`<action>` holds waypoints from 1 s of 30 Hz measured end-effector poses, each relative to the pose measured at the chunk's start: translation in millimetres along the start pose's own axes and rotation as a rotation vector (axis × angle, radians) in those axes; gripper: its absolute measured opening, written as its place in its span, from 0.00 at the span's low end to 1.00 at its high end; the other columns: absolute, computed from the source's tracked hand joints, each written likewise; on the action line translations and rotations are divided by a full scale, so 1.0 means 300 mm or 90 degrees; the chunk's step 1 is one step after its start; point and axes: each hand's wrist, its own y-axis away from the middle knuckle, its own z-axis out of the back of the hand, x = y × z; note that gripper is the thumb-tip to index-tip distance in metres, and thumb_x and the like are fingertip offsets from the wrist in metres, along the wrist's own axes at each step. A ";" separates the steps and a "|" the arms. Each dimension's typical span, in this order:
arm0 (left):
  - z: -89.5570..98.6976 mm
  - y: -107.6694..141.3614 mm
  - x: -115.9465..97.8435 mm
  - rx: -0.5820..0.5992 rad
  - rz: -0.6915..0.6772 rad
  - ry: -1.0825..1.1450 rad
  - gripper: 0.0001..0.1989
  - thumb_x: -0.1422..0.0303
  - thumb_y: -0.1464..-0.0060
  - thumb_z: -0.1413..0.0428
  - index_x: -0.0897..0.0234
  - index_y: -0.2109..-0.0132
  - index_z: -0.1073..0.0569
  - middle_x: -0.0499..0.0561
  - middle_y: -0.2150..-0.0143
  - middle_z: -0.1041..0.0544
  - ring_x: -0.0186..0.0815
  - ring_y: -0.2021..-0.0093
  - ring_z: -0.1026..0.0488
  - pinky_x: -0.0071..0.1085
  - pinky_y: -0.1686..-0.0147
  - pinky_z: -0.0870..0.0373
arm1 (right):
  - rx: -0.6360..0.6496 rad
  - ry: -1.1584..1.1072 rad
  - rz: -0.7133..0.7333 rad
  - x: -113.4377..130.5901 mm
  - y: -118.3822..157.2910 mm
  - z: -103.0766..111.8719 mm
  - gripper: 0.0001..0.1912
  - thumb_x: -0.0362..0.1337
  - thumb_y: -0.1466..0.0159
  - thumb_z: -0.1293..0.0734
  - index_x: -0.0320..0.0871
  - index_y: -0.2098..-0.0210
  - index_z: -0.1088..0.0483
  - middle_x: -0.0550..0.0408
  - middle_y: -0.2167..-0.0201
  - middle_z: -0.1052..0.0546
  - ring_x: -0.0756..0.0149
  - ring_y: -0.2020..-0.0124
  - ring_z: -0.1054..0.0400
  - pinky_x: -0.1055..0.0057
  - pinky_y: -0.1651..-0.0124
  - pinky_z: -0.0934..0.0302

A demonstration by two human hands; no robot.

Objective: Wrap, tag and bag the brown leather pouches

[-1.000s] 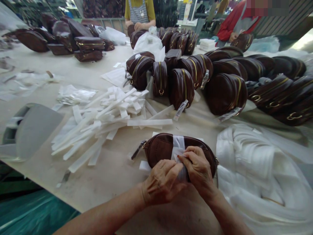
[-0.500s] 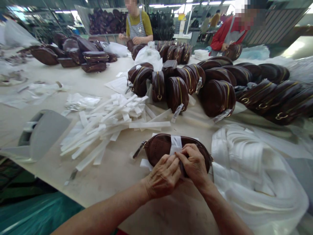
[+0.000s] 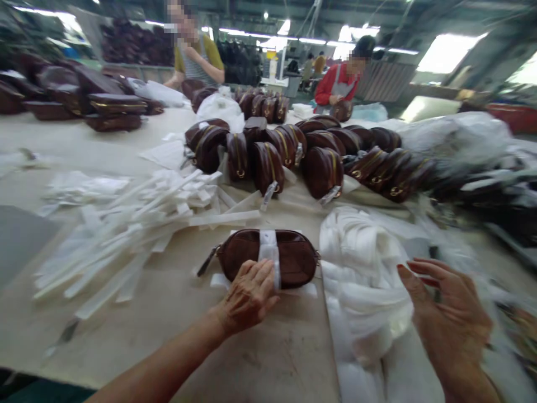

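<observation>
A brown leather bag lies on the table, with a white wrapping strip around its middle. My left hand rests flat on the strip and the bag's front, fingers stretched out. A zipper pull sticks out at the bag's left end. Over to the right, my right hand is raised beside the bundle of white foam strip. Its thumb and fingers are curved and apart, with nothing visible between them.
Loose white strips are heaped to the left. Several finished brown bags stand in rows behind, and more bags are piled at the far left. Clear plastic lies at the back right. Two people work across the table.
My right hand has left the bag and moved right, past the foam bundle. My left hand has flattened over the strip. The view has turned to the right.
</observation>
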 end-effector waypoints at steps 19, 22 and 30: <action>-0.008 -0.024 0.042 -0.106 -0.130 -0.086 0.13 0.67 0.39 0.50 0.72 0.52 0.32 0.62 0.54 0.26 0.45 0.58 0.27 0.40 0.59 0.33 | -0.019 -0.224 -0.449 -0.344 0.051 0.216 0.15 0.48 0.57 0.30 0.40 0.80 0.27 0.51 0.76 0.24 0.61 0.75 0.31 0.66 0.73 0.38; -0.010 -0.022 0.045 -0.097 -0.119 -0.079 0.12 0.67 0.39 0.50 0.69 0.52 0.32 0.61 0.54 0.26 0.44 0.58 0.27 0.40 0.59 0.33 | -0.108 -0.238 -0.415 -0.334 0.118 0.277 0.16 0.49 0.54 0.30 0.41 0.78 0.28 0.49 0.62 0.24 0.58 0.60 0.31 0.66 0.61 0.36; -0.020 -0.010 0.049 -0.094 -0.095 -0.058 0.14 0.65 0.39 0.51 0.66 0.50 0.32 0.58 0.52 0.26 0.44 0.57 0.27 0.40 0.58 0.32 | 0.025 -0.208 -0.570 -0.351 0.335 0.294 0.22 0.54 0.52 0.33 0.41 0.72 0.28 0.56 0.80 0.28 0.65 0.78 0.34 0.69 0.74 0.39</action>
